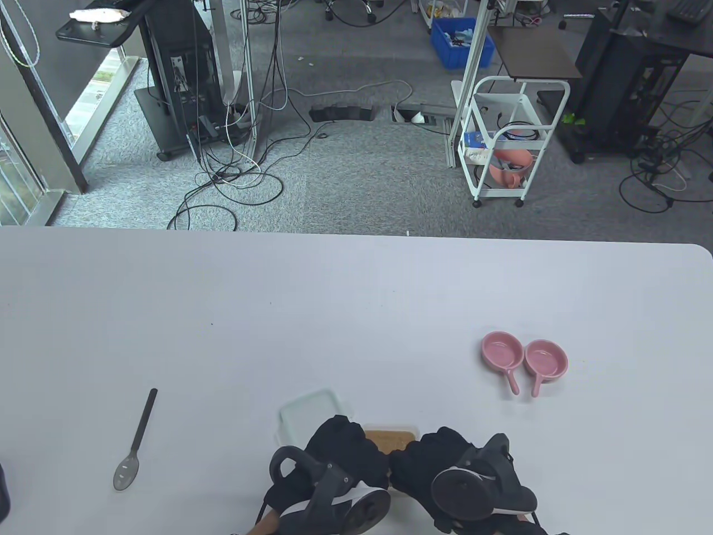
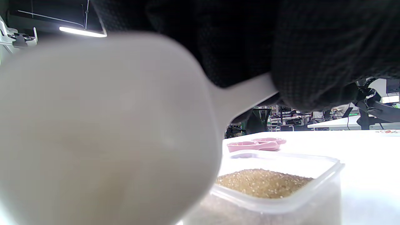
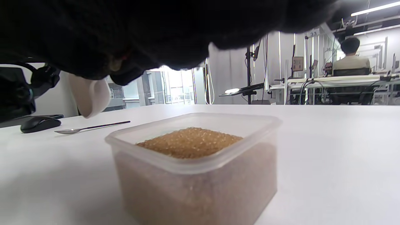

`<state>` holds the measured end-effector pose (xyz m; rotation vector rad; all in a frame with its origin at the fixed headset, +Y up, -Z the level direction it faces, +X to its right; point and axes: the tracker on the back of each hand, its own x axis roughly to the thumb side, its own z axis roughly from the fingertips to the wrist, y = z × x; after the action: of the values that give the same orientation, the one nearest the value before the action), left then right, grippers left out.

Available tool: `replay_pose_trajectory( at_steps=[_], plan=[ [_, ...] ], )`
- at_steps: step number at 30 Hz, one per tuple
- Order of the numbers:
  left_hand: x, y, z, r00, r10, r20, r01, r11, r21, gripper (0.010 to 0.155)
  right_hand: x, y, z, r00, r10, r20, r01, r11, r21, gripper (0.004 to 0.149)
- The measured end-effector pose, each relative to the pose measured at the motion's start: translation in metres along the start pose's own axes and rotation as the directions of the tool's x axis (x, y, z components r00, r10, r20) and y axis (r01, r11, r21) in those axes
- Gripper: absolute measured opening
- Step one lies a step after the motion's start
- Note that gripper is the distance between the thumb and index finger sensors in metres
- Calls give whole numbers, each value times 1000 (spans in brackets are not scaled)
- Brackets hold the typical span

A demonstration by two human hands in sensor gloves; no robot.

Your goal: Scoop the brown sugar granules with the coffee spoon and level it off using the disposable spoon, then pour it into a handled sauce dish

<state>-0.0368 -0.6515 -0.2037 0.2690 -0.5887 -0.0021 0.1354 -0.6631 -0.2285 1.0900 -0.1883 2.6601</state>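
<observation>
A clear tub of brown sugar point(image 1: 392, 438) stands at the table's near edge, half hidden under both gloved hands. My left hand point(image 1: 348, 446) pinches the handle of a white disposable spoon point(image 2: 103, 125), whose bowl fills the left wrist view above the tub point(image 2: 265, 184). My right hand point(image 1: 429, 462) hovers over the tub point(image 3: 193, 147), touching the left hand; its fingers are hidden. The black-handled coffee spoon point(image 1: 136, 446) lies alone on the table far to the left. Two pink handled sauce dishes point(image 1: 523, 359) sit side by side to the right.
The tub's clear lid point(image 1: 309, 415) lies flat just behind the left hand. A black mouse-like object point(image 3: 40, 123) sits beyond the coffee spoon point(image 3: 90, 127). A dark object point(image 1: 3, 496) pokes in at the left edge.
</observation>
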Motion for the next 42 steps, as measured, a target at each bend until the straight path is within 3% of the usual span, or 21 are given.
replay_pose_trajectory(
  at_steps=[4,8,10,13,20,27,33,42],
  plan=[
    [-7,4,2,999,30,-35,-29,999,44,43,-9,-9,3,998,-54,-19,53,997,-51,41],
    [-24,16,8,992,101,-82,-92,991,98,86,-28,-29,12,991,-110,-77,100,987,-129,40],
    [-35,18,10,979,174,-106,-164,981,100,96,-43,-40,19,982,-151,-117,129,975,-179,40],
    [-48,8,8,962,244,-126,-243,970,24,107,-57,-51,26,971,-187,-151,153,965,-213,40],
    [-59,-38,-3,930,325,-170,-359,903,-238,116,-69,-65,33,969,-159,-191,133,981,-142,41],
    [-50,-69,-12,929,320,-184,-367,857,-361,118,-53,-60,28,978,43,-203,-41,999,13,41],
    [-45,-76,-14,929,322,-182,-369,844,-389,115,-33,-53,24,962,208,-178,-196,977,80,41],
    [-45,-77,-14,911,363,-198,-413,829,-378,112,-8,-40,20,910,388,-146,-377,921,102,41]
  ],
)
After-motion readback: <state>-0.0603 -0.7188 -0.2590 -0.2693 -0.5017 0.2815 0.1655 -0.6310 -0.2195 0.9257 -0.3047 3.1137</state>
